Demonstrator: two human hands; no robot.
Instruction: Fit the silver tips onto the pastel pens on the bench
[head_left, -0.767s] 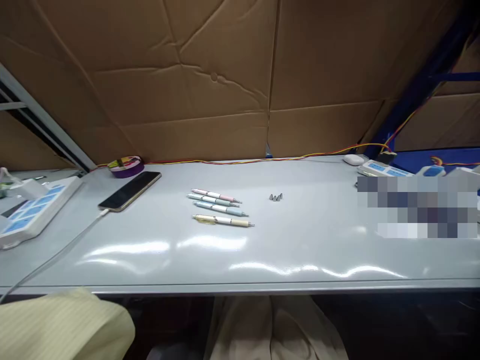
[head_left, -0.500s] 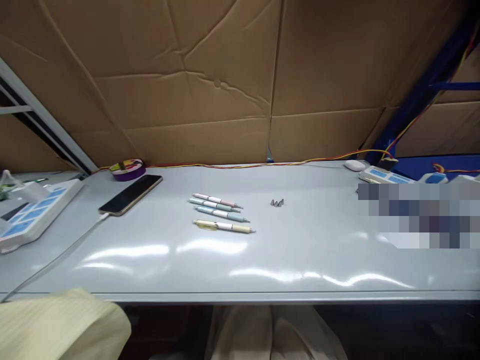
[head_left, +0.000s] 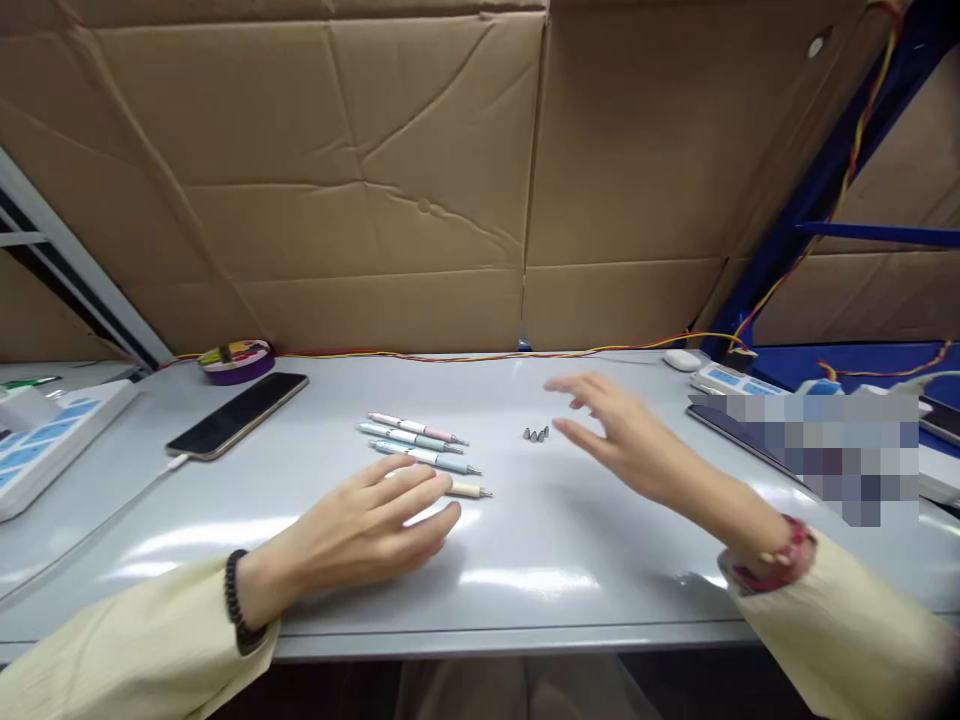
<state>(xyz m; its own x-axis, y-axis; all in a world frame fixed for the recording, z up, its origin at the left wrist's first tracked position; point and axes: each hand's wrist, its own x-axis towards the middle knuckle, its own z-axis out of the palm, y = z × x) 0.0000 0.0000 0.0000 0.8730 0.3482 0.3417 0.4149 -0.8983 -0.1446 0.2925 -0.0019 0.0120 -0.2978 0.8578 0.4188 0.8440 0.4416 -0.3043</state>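
Several slim push-button pens lie roughly side by side: a pink and white pen [head_left: 416, 428], a pale teal pen [head_left: 411, 437], a blue pen [head_left: 450, 461] and a yellow pen [head_left: 469, 490]. My left hand [head_left: 367, 525], fingers apart, hovers at the yellow pen and covers most of it; whether it touches cannot be told. Just right of the pens stand several small grey cone-shaped tips [head_left: 535, 434]. Beside them my right hand [head_left: 626, 435] is in the air, thumb and fingers apart, holding nothing.
A phone [head_left: 238, 415] with a white cable lies left, near a purple tape roll [head_left: 238, 370] and a power strip [head_left: 64, 440]. Cardboard [head_left: 360, 230] walls the back. At right are a white mouse [head_left: 682, 360], another power strip [head_left: 731, 380] and a dark flat device [head_left: 739, 435], partly blurred.
Both hands have come into view over the table, the left to the yellow pen, the right to the grey tips. The camera has tilted up slightly; pens and tips lie as before.
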